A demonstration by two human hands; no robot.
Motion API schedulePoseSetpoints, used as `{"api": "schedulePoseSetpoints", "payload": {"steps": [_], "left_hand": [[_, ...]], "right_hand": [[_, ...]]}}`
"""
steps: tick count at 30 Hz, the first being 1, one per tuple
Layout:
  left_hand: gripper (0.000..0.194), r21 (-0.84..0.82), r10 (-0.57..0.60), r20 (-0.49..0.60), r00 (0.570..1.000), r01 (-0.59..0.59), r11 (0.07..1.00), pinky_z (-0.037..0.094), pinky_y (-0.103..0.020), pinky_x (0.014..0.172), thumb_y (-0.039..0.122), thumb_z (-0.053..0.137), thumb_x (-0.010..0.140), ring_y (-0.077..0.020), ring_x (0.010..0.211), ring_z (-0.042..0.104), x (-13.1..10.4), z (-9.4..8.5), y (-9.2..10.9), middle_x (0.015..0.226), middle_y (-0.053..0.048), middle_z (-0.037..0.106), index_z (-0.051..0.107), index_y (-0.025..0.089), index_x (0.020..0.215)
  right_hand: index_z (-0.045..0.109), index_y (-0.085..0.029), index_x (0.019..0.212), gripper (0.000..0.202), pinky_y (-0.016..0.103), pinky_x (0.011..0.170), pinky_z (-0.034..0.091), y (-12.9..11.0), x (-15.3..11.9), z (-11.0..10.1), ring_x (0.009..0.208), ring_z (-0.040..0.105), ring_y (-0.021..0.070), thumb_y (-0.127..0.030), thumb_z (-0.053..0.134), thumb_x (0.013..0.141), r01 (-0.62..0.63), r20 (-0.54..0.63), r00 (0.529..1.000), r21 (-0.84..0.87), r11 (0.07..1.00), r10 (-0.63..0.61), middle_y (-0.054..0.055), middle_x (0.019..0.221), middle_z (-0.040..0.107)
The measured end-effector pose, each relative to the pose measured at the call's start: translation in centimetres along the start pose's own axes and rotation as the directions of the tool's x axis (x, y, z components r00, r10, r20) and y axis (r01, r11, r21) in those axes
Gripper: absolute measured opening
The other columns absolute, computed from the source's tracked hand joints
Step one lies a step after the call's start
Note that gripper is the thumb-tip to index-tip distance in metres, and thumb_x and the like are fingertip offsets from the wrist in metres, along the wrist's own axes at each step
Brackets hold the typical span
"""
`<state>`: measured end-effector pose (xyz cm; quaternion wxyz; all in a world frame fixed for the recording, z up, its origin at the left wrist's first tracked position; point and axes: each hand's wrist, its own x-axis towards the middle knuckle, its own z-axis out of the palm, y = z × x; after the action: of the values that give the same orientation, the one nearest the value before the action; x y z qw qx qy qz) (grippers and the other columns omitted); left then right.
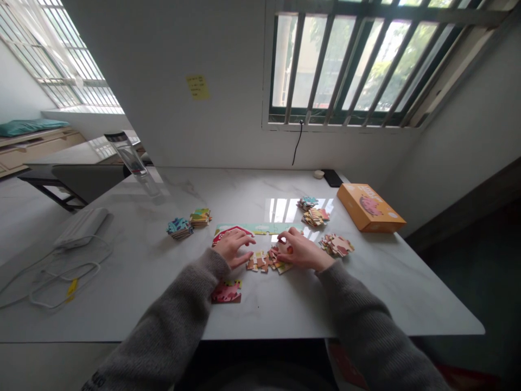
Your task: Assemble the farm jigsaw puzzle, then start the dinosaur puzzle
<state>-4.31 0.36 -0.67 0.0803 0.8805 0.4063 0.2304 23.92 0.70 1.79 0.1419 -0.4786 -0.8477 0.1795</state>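
Note:
On the white marble-patterned table, a joined strip of jigsaw puzzle shows pale blue sky and a red barn at its left end. My left hand lies over the barn part, fingers spread, nothing visible in them. My right hand curls its thumb and fingers around a reddish puzzle piece, partly hidden by the fingers. Below it lies a loose heap of puzzle pieces, beside some brown and cream pieces. A pink puzzle section sits nearer me, below my left wrist.
Stacks of blue pieces and green-yellow pieces stand left. Blue, yellow and pink piles lie right, near an orange box. A phone, glass bottle and white cable are farther out.

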Motion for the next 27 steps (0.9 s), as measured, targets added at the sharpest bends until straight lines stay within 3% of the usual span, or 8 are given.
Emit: {"api": "schedulePoseSetpoints", "payload": {"steps": [5, 8, 12, 15, 17, 20, 24, 27], "left_hand": [[0.026, -0.075, 0.016, -0.104, 0.994, -0.024, 0.997, 0.044, -0.039, 0.093, 0.026, 0.056, 0.089, -0.0209, 0.090, 0.062, 0.3, -0.2, 1.4, 0.087, -0.003, 0.068, 0.063, 0.022, 0.114], [0.041, -0.095, 0.035, -0.155, 0.987, -0.050, 0.994, 0.044, -0.038, 0.092, 0.025, 0.059, 0.088, -0.0193, 0.087, 0.063, 0.3, -0.5, 2.6, 0.088, -0.001, 0.067, 0.056, 0.022, 0.129], [0.064, -0.112, 0.105, -0.113, 0.988, -0.118, 0.987, 0.045, -0.037, 0.092, 0.031, 0.070, 0.083, -0.0201, 0.092, 0.064, 0.4, -0.7, 3.5, 0.099, -0.002, 0.067, 0.043, 0.024, 0.141], [0.056, -0.079, 0.142, -0.109, 0.984, -0.151, 0.985, 0.044, -0.037, 0.091, 0.030, 0.071, 0.082, -0.0214, 0.095, 0.063, 0.4, -0.8, 3.6, 0.104, -0.004, 0.067, 0.049, 0.024, 0.134], [0.048, -0.054, 0.156, -0.112, 0.981, -0.163, 0.985, 0.044, -0.037, 0.090, 0.031, 0.071, 0.083, -0.0220, 0.096, 0.062, 0.5, -0.7, 3.5, 0.104, -0.005, 0.067, 0.053, 0.023, 0.126], [0.042, -0.031, 0.138, -0.127, 0.982, -0.142, 0.989, 0.044, -0.037, 0.089, 0.038, 0.073, 0.081, -0.0223, 0.094, 0.062, 0.5, -0.7, 3.2, 0.098, -0.005, 0.067, 0.057, 0.021, 0.117], [0.039, -0.009, 0.049, -0.183, 0.982, -0.052, 0.999, 0.042, -0.037, 0.085, 0.043, 0.075, 0.079, -0.0213, 0.087, 0.062, 0.4, -1.1, 2.1, 0.096, -0.005, 0.067, 0.059, 0.020, 0.106], [0.037, -0.001, -0.016, -0.226, 0.974, 0.016, 1.000, 0.041, -0.036, 0.084, 0.044, 0.074, 0.080, -0.0202, 0.084, 0.061, 0.2, -1.3, 1.1, 0.095, -0.004, 0.066, 0.059, 0.020, 0.105]], "right_hand": [[0.062, -0.021, 0.103, 0.013, 0.026, 0.066, 0.044, -0.9, 0.3, -0.7, 0.070, 0.053, 0.0135, -0.026, 0.055, 0.093, 0.072, -0.047, 0.997, 0.303, 0.950, -0.061, 0.000, 0.083, 0.055], [0.061, -0.021, 0.104, 0.016, 0.024, 0.057, 0.038, -1.9, 0.5, -0.4, 0.062, 0.046, 0.0114, -0.032, 0.055, 0.094, 0.113, -0.052, 0.994, 0.541, 0.833, -0.100, -0.004, 0.072, 0.051], [0.053, -0.022, 0.109, 0.030, 0.023, 0.056, 0.040, -3.4, 0.9, 1.2, 0.063, 0.050, 0.0103, -0.040, 0.066, 0.088, 0.121, -0.079, 0.992, 0.781, 0.612, -0.095, -0.006, 0.074, 0.051], [0.048, -0.023, 0.109, 0.038, 0.024, 0.060, 0.045, -4.1, 1.1, 2.2, 0.067, 0.057, 0.0111, -0.044, 0.070, 0.085, 0.090, -0.055, 0.995, 0.870, 0.485, -0.085, -0.005, 0.080, 0.057], [0.048, -0.023, 0.110, 0.040, 0.025, 0.062, 0.047, -4.2, 1.2, 2.2, 0.069, 0.059, 0.0120, -0.045, 0.070, 0.085, 0.085, -0.045, 0.994, 0.887, 0.454, -0.099, -0.004, 0.081, 0.059], [0.051, -0.022, 0.113, 0.035, 0.024, 0.060, 0.046, -3.9, 1.1, 1.7, 0.067, 0.057, 0.0122, -0.044, 0.064, 0.089, 0.113, -0.078, 0.993, 0.848, 0.518, -0.090, -0.003, 0.078, 0.059], [0.057, -0.021, 0.113, 0.023, 0.026, 0.058, 0.046, -2.7, 0.9, 0.7, 0.067, 0.057, 0.0143, -0.035, 0.054, 0.094, 0.163, -0.246, 0.969, 0.651, 0.742, 0.003, -0.001, 0.077, 0.060], [0.062, -0.021, 0.106, 0.017, 0.028, 0.064, 0.046, -1.6, 0.9, 0.3, 0.068, 0.058, 0.0156, -0.025, 0.049, 0.095, 0.161, -0.320, 0.947, 0.444, 0.881, -0.012, -0.001, 0.074, 0.060]]}}
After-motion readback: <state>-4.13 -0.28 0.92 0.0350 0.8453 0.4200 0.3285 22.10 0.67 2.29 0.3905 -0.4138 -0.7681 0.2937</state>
